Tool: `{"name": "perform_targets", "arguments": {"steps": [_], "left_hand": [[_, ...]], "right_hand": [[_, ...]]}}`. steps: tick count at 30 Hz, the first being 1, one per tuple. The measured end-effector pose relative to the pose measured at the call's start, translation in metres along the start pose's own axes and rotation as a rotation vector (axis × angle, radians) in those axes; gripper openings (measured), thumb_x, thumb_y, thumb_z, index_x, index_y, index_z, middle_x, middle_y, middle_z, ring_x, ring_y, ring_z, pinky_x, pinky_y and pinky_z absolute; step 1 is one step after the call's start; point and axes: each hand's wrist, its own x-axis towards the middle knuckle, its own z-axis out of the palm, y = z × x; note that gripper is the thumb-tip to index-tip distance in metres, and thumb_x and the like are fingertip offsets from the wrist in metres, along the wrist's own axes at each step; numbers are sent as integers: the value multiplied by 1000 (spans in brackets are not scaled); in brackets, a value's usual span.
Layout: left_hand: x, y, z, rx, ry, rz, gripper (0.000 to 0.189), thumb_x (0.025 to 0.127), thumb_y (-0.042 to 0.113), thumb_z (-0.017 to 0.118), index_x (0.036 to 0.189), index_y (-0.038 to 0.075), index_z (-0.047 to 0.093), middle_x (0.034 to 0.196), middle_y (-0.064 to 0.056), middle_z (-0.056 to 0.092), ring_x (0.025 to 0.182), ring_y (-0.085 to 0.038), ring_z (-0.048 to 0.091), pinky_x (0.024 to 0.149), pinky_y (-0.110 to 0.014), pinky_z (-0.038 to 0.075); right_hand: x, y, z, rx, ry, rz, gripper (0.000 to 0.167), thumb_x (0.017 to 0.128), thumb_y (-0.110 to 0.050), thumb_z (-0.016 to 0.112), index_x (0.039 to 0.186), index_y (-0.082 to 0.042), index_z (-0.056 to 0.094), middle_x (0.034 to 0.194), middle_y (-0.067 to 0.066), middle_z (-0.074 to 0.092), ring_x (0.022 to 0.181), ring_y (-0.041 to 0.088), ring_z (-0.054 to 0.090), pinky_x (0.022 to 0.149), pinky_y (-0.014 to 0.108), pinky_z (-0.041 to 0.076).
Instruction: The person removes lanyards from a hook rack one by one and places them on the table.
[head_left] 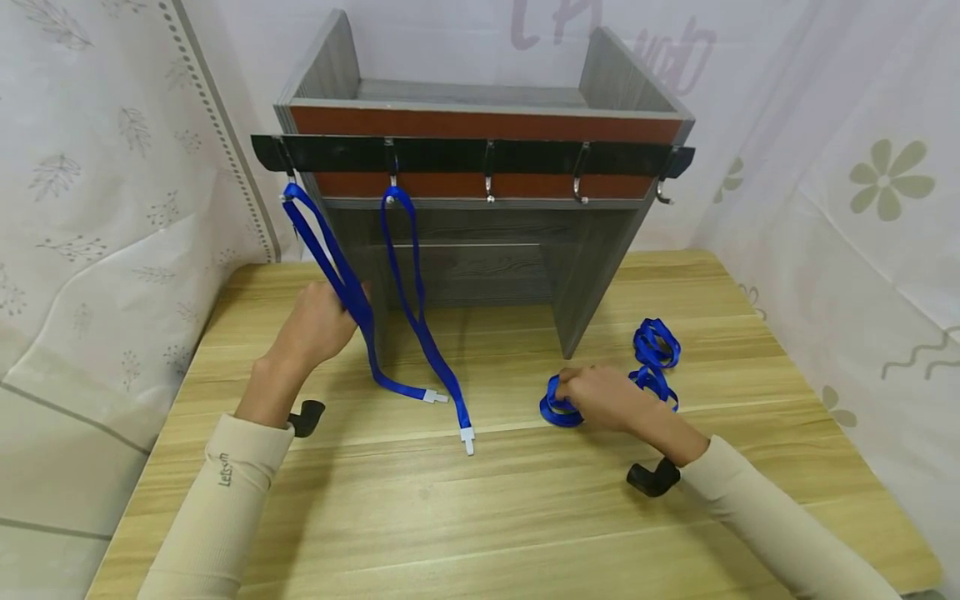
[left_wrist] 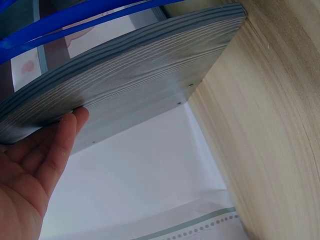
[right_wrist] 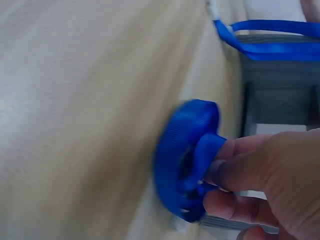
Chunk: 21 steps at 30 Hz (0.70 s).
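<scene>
Fingers point(right_wrist: 232, 207) of the right hand point(head_left: 603, 398) pinch a coiled blue lanyard point(right_wrist: 172, 155) before the grey shelf unit point(head_left: 600, 283), whose side the left hand point(head_left: 318, 323) touches with extended fingers.

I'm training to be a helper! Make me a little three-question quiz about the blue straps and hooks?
1. How many looped blue fabric straps hang from the curved silver metal hooks on the long black rail?
2. True or false: every hook holds a strap.
3. The right hand pinches which thing? A, the rail; B, a coiled blue fabric strap; C, a hook.

Key: 1, two; 2, false; 3, B.
</scene>
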Motion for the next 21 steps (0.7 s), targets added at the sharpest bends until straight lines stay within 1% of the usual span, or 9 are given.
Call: {"name": "perform_targets", "arguments": {"steps": [3,6,8,11,13,17,20,21], "left_hand": [[0,0,0,-9,-7,-5,35,106,29,41,80,8,52,66,-5,48,58,-20,48,55,-35,38],[0,1,0,-11,-8,-7,35,106,29,41,81,8,52,66,-5,48,58,-20,48,55,-35,38],[0,1,0,-9,-6,-8,35,106,30,41,81,8,52,66,-4,48,58,-20,47,55,-35,38],[0,1,0,-11,-5,-11,35,106,30,41,80,8,51,64,-4,47,57,-20,46,55,-35,37],[0,1,0,-12,-4,-12,36,106,30,41,79,8,51,63,-3,46,56,-20,46,55,-35,37],[0,1,0,-2,1,-1,35,106,28,42,78,9,50,64,-4,46,56,-20,46,54,-35,37],[0,1,0,4,5,6,34,105,27,43,77,8,50,65,-4,46,57,-20,46,55,-35,37],[0,0,0,4,5,5,34,105,27,43,77,9,50,65,-4,46,57,-20,46,55,-35,37]], "right_hand": [[-2,3,-7,61,-2,32,16,93,-5,65,86,-18,71,84,-6,62,69,5,55,58,23,45],[-4,5,-13,93,4,73,11,93,-8,67,89,-18,71,86,-7,65,72,6,58,60,23,47],[-4,6,-15,90,10,91,11,93,-10,68,86,-18,69,82,-8,63,68,5,55,58,22,44],[-3,8,-17,85,18,113,15,93,-12,68,80,-18,64,74,-10,54,62,4,45,56,21,36],[-2,9,-18,83,32,127,17,93,-13,69,78,-18,62,71,-11,50,59,5,41,55,21,34],[-2,12,-20,99,80,163,9,92,-14,70,84,-19,68,74,-12,59,59,3,46,55,22,40],[-2,14,-25,100,137,177,2,91,-15,72,90,-16,73,79,-8,68,62,5,56,56,26,47],[-2,15,-27,101,153,182,2,91,-15,72,91,-15,74,80,-7,69,63,6,59,57,27,49]]}}
